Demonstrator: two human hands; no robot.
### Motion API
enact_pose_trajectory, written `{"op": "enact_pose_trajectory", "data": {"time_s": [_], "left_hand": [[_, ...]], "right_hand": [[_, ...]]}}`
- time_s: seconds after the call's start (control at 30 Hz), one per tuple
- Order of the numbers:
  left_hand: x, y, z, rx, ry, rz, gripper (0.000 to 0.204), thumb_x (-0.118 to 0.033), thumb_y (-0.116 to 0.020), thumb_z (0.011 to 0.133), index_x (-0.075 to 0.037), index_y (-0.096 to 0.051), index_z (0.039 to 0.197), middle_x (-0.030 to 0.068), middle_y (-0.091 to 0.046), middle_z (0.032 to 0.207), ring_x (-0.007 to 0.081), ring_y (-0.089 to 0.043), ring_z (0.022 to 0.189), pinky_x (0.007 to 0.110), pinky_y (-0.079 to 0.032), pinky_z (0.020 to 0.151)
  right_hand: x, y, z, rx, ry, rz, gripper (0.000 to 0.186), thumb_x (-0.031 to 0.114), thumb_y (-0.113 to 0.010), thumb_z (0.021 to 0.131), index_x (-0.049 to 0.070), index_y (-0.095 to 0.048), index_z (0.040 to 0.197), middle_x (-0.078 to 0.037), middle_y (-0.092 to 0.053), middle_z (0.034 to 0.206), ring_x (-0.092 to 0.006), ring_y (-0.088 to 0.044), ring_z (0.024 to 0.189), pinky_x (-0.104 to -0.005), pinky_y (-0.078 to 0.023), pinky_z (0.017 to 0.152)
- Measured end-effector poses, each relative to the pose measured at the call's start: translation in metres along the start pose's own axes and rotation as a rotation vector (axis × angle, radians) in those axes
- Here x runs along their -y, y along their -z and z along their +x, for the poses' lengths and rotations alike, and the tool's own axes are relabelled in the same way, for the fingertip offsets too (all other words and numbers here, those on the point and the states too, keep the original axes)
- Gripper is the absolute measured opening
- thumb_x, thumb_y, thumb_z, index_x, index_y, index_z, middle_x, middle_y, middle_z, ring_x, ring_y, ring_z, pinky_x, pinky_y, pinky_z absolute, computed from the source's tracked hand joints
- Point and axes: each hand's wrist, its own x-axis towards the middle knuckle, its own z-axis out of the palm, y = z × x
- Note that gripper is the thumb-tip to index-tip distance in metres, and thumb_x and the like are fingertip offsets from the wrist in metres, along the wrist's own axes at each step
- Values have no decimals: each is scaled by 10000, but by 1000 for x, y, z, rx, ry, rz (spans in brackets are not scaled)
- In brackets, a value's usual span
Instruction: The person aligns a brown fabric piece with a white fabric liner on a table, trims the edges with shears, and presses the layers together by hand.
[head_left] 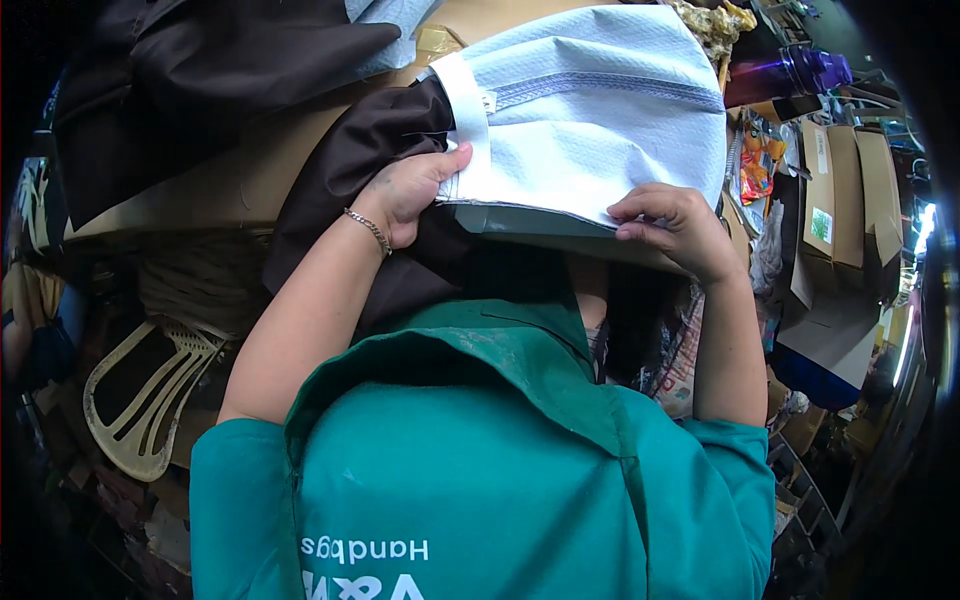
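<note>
A pale blue-white fabric piece (600, 130), shaped like a bag panel with a zipper-like seam across it, lies on the table in front of me. A white strip (463, 110) runs along its left end, where dark brown fabric (365, 150) joins it. My left hand (412, 190) is closed on the strip's lower corner, thumb on top and fingers hidden beneath. At the right end of the near edge, my right hand (670, 225) pinches the fabric between thumb and fingers. The near edge sags a little between my hands, showing a grey underside.
More dark brown fabric (210, 80) spreads over the table (240, 180) at the far left. A purple bottle (785, 75) lies at the far right, with open cardboard boxes (840, 200) nearer. A beige plastic chair (150, 400) stands below left.
</note>
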Motion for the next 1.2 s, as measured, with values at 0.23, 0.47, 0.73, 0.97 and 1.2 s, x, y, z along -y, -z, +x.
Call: {"op": "enact_pose_trajectory", "data": {"time_s": [0.23, 0.47, 0.73, 0.97, 1.2], "left_hand": [[1, 0, 0, -27, -3, 14, 330, -248, -482, 904, 21, -535, 1086, 98, -627, 997, 152, -627, 854, 272, -493, 788], [0, 0, -4, 12, 4, 9, 356, -279, -494, 896, 4, -542, 1106, 69, -608, 1038, 107, -549, 956, 249, -366, 880], [2, 4, -3, 71, -18, -7, 339, -268, -493, 899, 4, -531, 1100, 86, -619, 992, 149, -614, 870, 275, -492, 776], [4, 4, -3, 89, -35, 31, 378, -320, -473, 905, -4, -550, 1097, 63, -604, 1026, 118, -524, 969, 267, -364, 876], [6, 6, 2, 163, -28, -4, 382, -308, -453, 914, 6, -524, 1119, 76, -602, 1037, 134, -569, 938, 268, -427, 842]], "right_hand": [[-10, -1, -1, 16, -4, -13, 170, 74, -671, 703, 25, -654, 865, -95, -635, 767, -235, -609, 732, -304, -475, 651], [4, -24, 4, -228, 228, -306, 148, 90, -668, 692, 48, -621, 826, -93, -587, 733, -255, -574, 684, -336, -467, 616], [33, -59, 45, -384, 409, -430, 147, 156, -676, 682, 75, -558, 713, -53, -499, 662, -221, -506, 638, -330, -431, 572], [38, -65, 60, -370, 430, -402, 165, 180, -683, 674, 73, -564, 710, -57, -504, 659, -228, -511, 635, -330, -429, 570], [37, -79, 64, -324, 328, -90, 376, 404, -668, 693, 45, -558, 717, -91, -503, 653, -279, -512, 631, -357, -428, 578]]}}
